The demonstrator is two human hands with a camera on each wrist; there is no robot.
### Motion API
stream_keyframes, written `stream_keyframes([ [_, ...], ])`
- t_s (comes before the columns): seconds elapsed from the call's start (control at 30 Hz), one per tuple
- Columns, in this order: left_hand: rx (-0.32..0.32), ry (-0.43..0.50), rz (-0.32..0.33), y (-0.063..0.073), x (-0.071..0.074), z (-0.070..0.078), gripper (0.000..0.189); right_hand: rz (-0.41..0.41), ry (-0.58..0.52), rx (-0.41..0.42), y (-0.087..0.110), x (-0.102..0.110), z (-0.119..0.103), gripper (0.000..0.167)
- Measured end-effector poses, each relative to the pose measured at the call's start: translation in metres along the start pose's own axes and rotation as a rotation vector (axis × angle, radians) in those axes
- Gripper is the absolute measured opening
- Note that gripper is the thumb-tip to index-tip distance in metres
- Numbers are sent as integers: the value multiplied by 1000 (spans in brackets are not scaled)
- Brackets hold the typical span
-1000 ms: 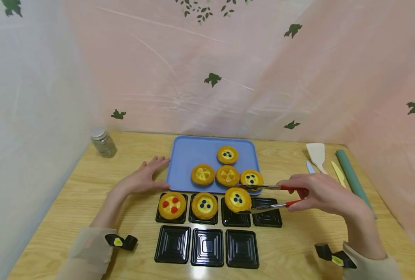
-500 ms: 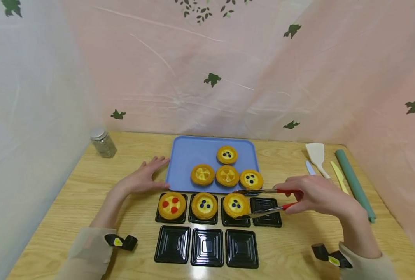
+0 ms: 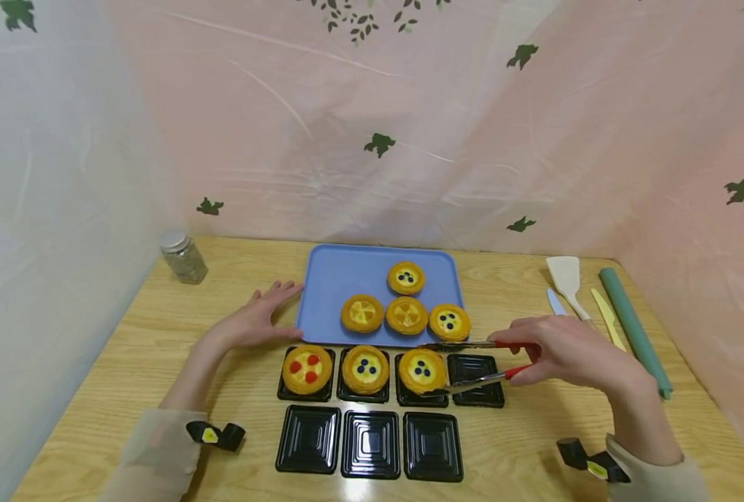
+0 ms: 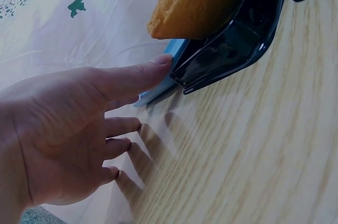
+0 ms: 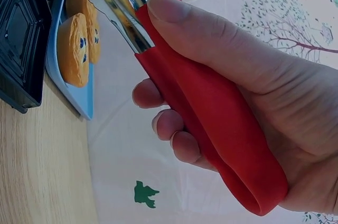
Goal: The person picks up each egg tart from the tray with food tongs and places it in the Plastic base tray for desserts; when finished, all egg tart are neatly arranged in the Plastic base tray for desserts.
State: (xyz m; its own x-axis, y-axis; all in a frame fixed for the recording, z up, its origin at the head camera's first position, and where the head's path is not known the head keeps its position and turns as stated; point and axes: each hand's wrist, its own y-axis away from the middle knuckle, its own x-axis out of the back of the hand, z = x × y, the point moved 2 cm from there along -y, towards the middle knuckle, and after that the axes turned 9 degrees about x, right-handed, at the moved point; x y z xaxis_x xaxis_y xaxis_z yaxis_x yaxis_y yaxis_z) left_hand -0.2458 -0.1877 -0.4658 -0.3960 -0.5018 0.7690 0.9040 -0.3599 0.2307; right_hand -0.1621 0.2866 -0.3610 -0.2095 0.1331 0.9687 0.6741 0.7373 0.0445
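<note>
My right hand (image 3: pixel 563 352) grips red-handled metal tongs (image 5: pixel 211 113). Their tips lie on either side of a blueberry-topped tart (image 3: pixel 422 371), which sits in the third black square tray (image 3: pixel 403 396) of the back row. To the left, a second blueberry tart (image 3: pixel 365 369) and a tart with red berries (image 3: pixel 307 369) fill two more of these trays. With fingers spread, my left hand (image 3: pixel 252 321) touches the left edge of the blue serving tray (image 3: pixel 340 272). In the left wrist view, the thumb (image 4: pixel 153 68) is right at that tray's rim.
Several tarts stand on the blue tray, including an orange-slice tart (image 3: pixel 362 314). Black trays (image 3: pixel 370 446) make a front row; another (image 3: pixel 477 380) is at right. A lidded jar (image 3: pixel 185 259) stands back left. A white spatula (image 3: pixel 565 275), toy-like knives (image 3: pixel 606 314) and a green roll (image 3: pixel 635 328) lie right.
The tongs have lowered the blueberry tart slightly down and left into the third black tray, and their tips now stand a little apart around it. My left hand has stayed at the blue tray.
</note>
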Motion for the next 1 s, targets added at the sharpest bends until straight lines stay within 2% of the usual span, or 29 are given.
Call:
stream_keyframes([
  [1.0,2,-1,-6,3,3,3,93,-15,29,-16,0,1,0,46],
])
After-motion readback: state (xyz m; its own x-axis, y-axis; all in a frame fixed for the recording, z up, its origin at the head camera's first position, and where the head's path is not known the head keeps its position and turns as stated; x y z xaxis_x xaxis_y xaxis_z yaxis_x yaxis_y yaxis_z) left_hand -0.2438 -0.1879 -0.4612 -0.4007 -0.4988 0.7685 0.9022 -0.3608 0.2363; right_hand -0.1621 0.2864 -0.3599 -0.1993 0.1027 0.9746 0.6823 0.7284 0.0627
